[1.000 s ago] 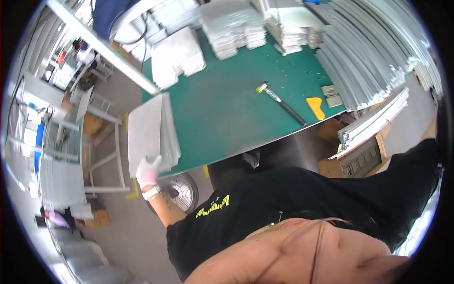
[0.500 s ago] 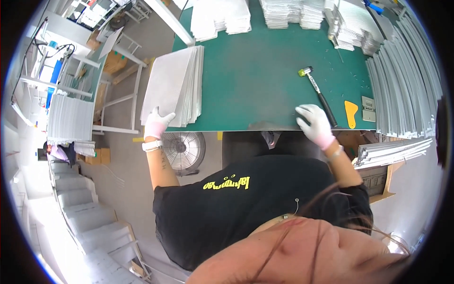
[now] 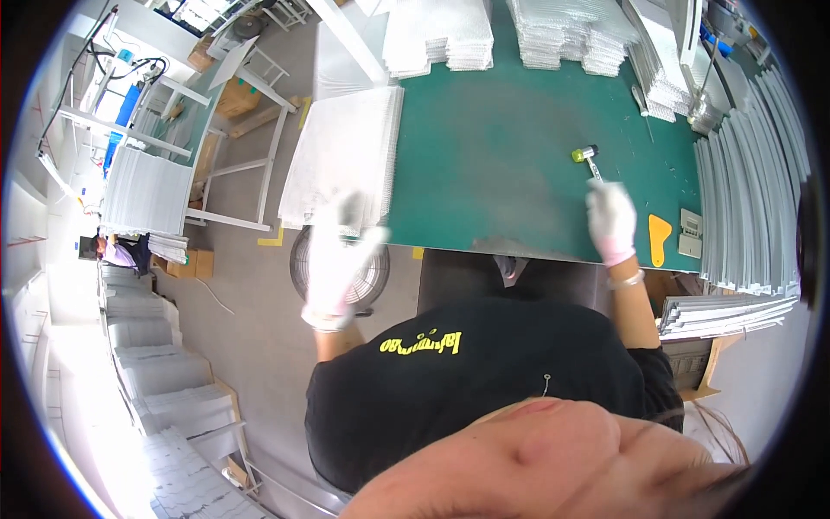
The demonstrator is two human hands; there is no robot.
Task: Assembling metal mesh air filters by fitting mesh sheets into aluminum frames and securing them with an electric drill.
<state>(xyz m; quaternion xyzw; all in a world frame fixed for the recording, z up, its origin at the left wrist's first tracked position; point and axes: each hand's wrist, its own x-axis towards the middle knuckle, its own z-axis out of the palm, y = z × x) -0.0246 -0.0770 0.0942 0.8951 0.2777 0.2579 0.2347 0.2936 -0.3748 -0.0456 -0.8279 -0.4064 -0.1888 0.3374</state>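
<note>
My left hand (image 3: 335, 264), in a white glove and smeared by motion, is over the near edge of a stack of pale flat sheets (image 3: 341, 143). Its thumb stands apart from the fingers, and nothing shows in its grasp. On the right, my gloved right hand (image 3: 612, 221) is closed over the handle of a mallet (image 3: 585, 154) with a yellow-green and black head. The hand hides most of the handle. A yellow scraper (image 3: 659, 240) lies just right of this hand, beside a small grey plate-like piece (image 3: 690, 233).
The green tabletop (image 3: 493, 156) carries stacks of silvery sheets (image 3: 441, 39) along its far side. Long grey strips (image 3: 743, 190) are piled at the right edge. Below the table's left front stands a floor fan (image 3: 372, 281). White frame legs (image 3: 233, 221) stand at left.
My left hand has come off the sheet stack's near left corner, back and to the right. My right hand has moved onto the mallet's handle. The whole view has shifted slightly.
</note>
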